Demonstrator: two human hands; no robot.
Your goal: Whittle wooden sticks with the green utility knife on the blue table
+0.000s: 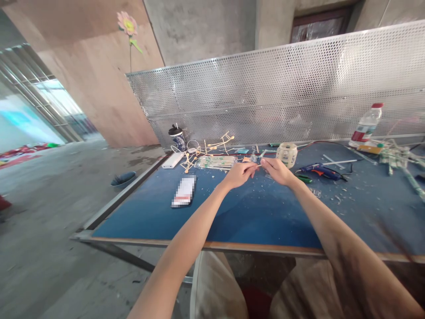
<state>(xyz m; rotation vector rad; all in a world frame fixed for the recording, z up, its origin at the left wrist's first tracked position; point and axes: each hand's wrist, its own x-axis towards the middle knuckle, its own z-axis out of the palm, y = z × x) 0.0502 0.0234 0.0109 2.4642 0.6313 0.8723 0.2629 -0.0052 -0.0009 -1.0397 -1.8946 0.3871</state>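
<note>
My left hand (239,174) and my right hand (276,170) are raised over the middle of the blue table, close together, with fingers pinched. A thin pale stick (259,165) runs between their fingertips; most of it is hidden by the fingers. Just behind my left hand lies a clear pack of wooden sticks (215,162). Beyond my right hand stands a roll of tape (287,155). To its right, a blue glue gun (323,172) lies on its side, with a green-handled tool (303,178) near it.
Joined stick frames (221,144) stand at the back left, near a lidded cup (177,138) and a white power bank (172,160). A phone (184,191) lies nearer. At right are a red-capped bottle (367,126) and bundled sticks (395,157). A perforated metal panel (252,97) borders the back.
</note>
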